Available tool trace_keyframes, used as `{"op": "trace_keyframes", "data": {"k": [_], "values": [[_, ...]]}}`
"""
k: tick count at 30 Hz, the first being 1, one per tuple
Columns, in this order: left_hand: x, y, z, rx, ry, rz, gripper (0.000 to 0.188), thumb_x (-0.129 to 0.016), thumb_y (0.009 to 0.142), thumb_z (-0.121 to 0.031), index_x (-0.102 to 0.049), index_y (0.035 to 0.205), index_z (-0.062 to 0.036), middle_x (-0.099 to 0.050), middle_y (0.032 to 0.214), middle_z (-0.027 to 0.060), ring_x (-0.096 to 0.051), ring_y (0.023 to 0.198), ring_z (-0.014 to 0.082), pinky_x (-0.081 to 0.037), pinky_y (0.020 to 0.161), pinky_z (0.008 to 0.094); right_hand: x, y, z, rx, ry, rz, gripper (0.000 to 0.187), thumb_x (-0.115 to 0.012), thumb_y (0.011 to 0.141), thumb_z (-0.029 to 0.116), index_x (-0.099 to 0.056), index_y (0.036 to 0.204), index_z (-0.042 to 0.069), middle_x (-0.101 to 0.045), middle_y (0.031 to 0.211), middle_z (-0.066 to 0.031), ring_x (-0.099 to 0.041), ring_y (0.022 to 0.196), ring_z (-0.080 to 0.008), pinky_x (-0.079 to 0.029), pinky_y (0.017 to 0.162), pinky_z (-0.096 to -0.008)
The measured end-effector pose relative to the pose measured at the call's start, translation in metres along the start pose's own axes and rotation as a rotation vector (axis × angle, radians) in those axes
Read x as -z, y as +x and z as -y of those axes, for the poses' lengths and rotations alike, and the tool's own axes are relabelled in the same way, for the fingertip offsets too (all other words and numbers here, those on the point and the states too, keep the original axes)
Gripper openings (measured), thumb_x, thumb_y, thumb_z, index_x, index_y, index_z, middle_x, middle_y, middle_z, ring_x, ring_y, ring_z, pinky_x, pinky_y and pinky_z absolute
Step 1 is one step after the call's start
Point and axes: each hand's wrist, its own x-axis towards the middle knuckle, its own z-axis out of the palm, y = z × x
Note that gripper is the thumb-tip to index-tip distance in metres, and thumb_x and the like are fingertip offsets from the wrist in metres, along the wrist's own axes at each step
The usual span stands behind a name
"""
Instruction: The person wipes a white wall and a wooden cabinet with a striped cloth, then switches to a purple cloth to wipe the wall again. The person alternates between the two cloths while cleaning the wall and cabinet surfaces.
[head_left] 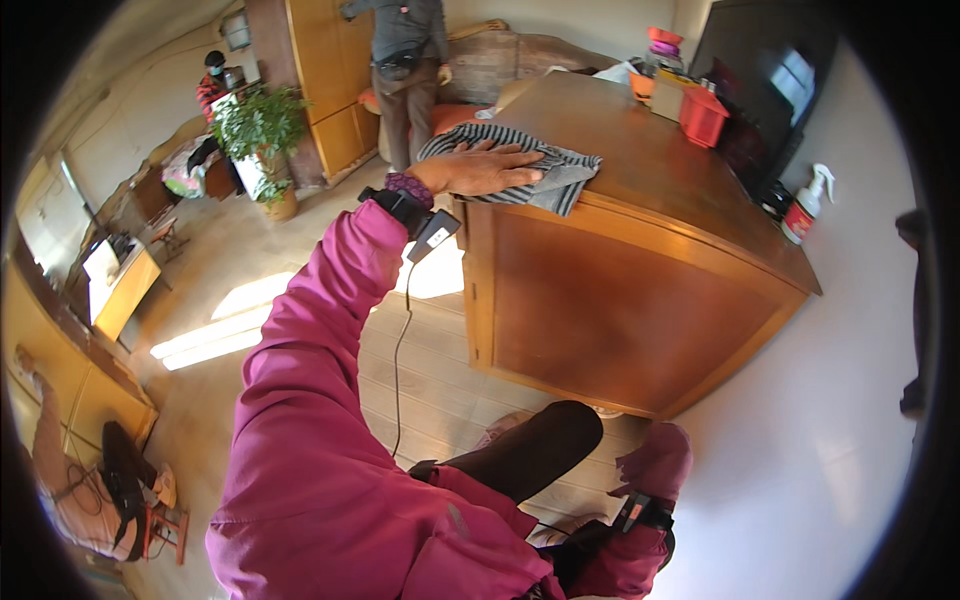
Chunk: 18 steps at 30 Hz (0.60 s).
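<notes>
On one wooden cabinet point(640, 190), one left hand point(478, 170) flat on one striped cloth point(560, 175)

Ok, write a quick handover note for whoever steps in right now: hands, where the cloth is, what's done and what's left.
Left hand: flat, palm down on the striped cloth, fingers spread, not gripping.
Right hand: not visible; the right sleeve hangs low by the knee, away from the cabinet.
Cloth: bunched at the near left corner of the wooden cabinet, one edge drooping over the front.
Also on top, far end: red basket. Spray bottle stands on the floor by the wall.
Done: cloth is on the top, under the hand.
Left: most of the top beyond the cloth looks uncovered by it; how much is wiped cannot be told.
</notes>
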Motion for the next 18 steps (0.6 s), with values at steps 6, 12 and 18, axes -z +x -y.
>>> {"op": "trace_keyframes", "data": {"k": [6, 12, 18], "values": [[-0.001, 0.044, 0.05, -0.112, 0.152, 0.011, 0.063, -0.02, 0.106, -0.06, -0.027, 0.16, -0.0298, -0.016, 0.169, 0.0007, -0.011, 0.156, 0.0268, -0.004, 0.126, 0.0518, -0.035, -0.03, 0.023, 0.353, -0.515, 0.189, 0.022, -0.082, 0.072, -0.004, -0.062, 0.079, -0.005, -0.061, 0.066, -0.0133, -0.061, 0.059, -0.0233, -0.063, 0.058, -0.0455], [-0.005, 0.099, 0.069, 0.13, 0.226, -0.054, 0.058, -0.019, 0.106, -0.058, -0.031, 0.158, -0.0353, -0.018, 0.169, -0.0047, -0.012, 0.156, 0.0266, -0.005, 0.124, 0.0581, -0.064, -0.053, 0.041, 0.267, -0.373, 0.236, 0.026, -0.075, 0.079, -0.005, -0.058, 0.098, -0.011, -0.059, 0.082, -0.0212, -0.06, 0.073, -0.0307, -0.063, 0.073, -0.0549], [-0.006, 0.09, 0.044, 0.398, 0.114, -0.137, 0.066, -0.022, 0.1, -0.069, -0.034, 0.156, -0.0368, -0.02, 0.168, -0.0085, -0.012, 0.155, 0.0311, -0.005, 0.12, 0.0661, -0.052, -0.023, 0.038, 0.066, 0.132, 0.22, 0.027, -0.071, 0.087, 0.001, -0.053, 0.102, -0.013, -0.053, 0.097, -0.0281, -0.057, 0.083, -0.0392, -0.058, 0.081, -0.0669]]}}
